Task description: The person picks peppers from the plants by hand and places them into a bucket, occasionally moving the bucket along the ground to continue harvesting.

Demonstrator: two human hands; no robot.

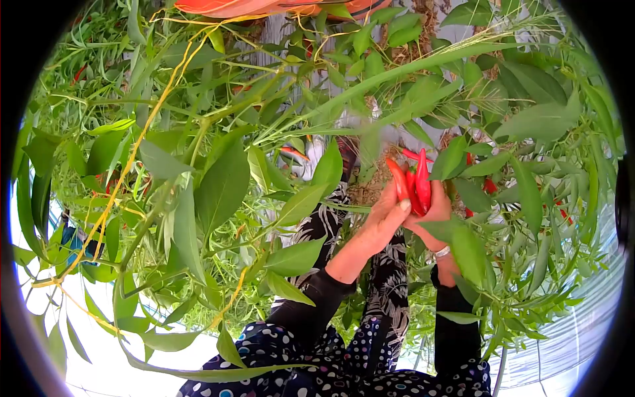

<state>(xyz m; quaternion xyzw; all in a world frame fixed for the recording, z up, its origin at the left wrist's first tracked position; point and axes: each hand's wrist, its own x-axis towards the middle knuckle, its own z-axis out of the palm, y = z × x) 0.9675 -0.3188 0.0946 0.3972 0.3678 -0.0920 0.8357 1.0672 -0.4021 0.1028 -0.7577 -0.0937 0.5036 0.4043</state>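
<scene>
A small bunch of red chili peppers (422,182) is held between my two hands, with their tips pointing up and away from me. My left hand (382,215) closes on the bunch from the left, its thumb lying against the peppers' lower ends. From the right, my right hand (435,213) wraps around the same bunch, and leaves cover part of its fingers. More red chili peppers (489,186) hang among the leaves just right of my right hand.
Leafy pepper plants surround my hands, and a large leafy branch (221,178) crosses the near left. Yellow string (142,135) runs through the stems. A long grass stalk (377,81) slants overhead. An orange-red object (264,6) shows at the top edge.
</scene>
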